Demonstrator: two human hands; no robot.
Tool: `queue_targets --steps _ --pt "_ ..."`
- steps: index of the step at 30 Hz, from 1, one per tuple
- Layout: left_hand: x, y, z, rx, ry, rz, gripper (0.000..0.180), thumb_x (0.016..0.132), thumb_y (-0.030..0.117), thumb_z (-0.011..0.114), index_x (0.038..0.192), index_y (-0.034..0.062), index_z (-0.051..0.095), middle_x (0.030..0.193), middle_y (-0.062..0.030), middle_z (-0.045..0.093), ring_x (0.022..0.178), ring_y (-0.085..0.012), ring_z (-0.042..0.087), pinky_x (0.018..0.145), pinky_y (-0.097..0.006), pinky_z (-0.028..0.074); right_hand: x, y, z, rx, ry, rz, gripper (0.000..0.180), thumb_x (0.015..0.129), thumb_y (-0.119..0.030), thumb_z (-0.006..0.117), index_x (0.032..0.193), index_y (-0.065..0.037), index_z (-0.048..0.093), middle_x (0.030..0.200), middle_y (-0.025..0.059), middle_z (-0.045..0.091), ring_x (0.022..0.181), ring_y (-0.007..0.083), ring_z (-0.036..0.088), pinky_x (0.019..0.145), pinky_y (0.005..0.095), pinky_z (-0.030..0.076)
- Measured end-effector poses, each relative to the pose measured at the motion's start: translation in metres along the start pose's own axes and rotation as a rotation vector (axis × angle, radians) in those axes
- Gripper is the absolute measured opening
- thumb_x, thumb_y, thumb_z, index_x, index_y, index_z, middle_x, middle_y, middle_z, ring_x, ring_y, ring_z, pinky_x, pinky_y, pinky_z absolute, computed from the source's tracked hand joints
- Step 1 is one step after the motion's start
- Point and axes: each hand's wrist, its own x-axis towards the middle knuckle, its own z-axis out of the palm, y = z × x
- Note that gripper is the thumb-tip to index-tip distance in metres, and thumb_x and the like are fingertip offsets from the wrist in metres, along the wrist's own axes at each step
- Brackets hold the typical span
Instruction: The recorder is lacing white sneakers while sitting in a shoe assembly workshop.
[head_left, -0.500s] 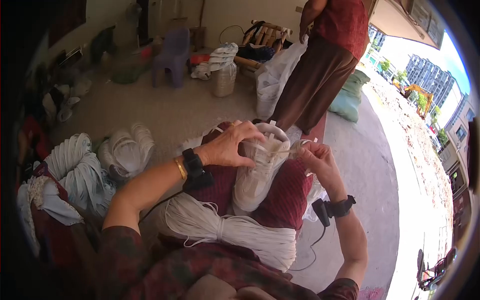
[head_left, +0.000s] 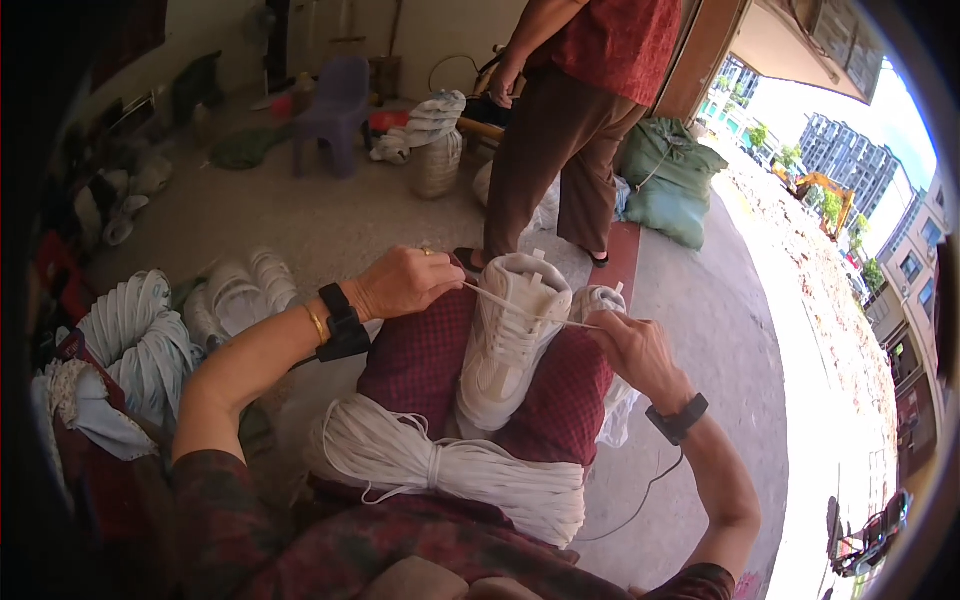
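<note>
I see a creamy white shoe (head_left: 502,365). Beside it are dark red checked trousers (head_left: 412,362), behind it brown trousers (head_left: 560,120) and a green sack (head_left: 672,190), by its toe a white lace bundle (head_left: 500,485).

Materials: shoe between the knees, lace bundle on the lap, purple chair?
Shoe: matte off-white, probably synthetic leather or fabric, judging by layered panels; grain too small to tell.
Lace bundle: matte white, likely textile cord; thin strands bend loosely.
Purple chair: likely smooth moulded plastic; back and seat look one-piece.
</note>
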Motion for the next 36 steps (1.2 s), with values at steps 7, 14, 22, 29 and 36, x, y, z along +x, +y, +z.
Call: queue_targets --steps 7,14,22,29,36 --pt "-0.003 0.002 -0.001 -0.075 0.03 -0.073 0.009 0.09 0.015 0.071 0.097 0.0101 0.071 0.08 -0.0076 0.063 0.068 -0.0282 0.066 0.06 -0.038 0.054 0.006 0.029 -0.028 0.667 -0.36 0.594 0.016 0.098 -0.014 0.057 0.098 -0.003 0.068 0.082 0.008 0.067 0.081 0.02 0.066 0.072 0.0338 0.051" --pt "-0.006 0.007 0.003 -0.102 -0.012 -0.141 0.008 0.09 0.014 0.07 0.096 0.0075 0.069 0.086 -0.0095 0.064 0.075 -0.0308 0.067 0.065 -0.041 0.055 0.012 -0.014 0.019 0.346 0.074 0.18 0.034 0.08 0.003 0.055 0.113 -0.002 0.054 0.105 0.0205 0.061 0.1 0.0412 0.061 0.093 0.0517 0.044" --pt "-0.019 -0.01 -0.009 -0.02 -0.017 -0.101 0.011 0.09 0.014 0.071 0.099 0.009 0.068 0.08 -0.0078 0.062 0.072 -0.0286 0.066 0.061 -0.039 0.053 0.012 -0.016 0.031 0.19 0.023 0.024 0.025 0.088 -0.003 0.062 0.112 -0.006 0.055 0.093 0.0155 0.061 0.083 0.0366 0.065 0.068 0.0451 0.052" --pt "-0.048 -0.05 -0.058 0.212 -0.069 -0.073 0.012 0.088 0.01 0.069 0.1 0.0099 0.067 0.079 -0.0073 0.06 0.07 -0.0292 0.065 0.061 -0.039 0.053 -0.011 0.024 0.008 -0.12 -0.024 -0.062 0.021 0.087 -0.005 0.062 0.107 -0.008 0.056 0.089 0.0125 0.061 0.072 0.0339 0.066 0.06 0.044 0.052" --pt "-0.129 -0.088 -0.177 0.477 0.037 -0.328 0.01 0.094 0.009 0.064 0.103 0.0063 0.066 0.091 -0.0116 0.067 0.08 -0.036 0.067 0.066 -0.042 0.055 -0.095 0.082 -0.082 -0.323 0.072 0.351 0.003 0.097 -0.005 0.058 0.099 -0.003 0.056 0.09 0.016 0.067 0.077 0.0392 0.066 0.064 0.0425 0.053"
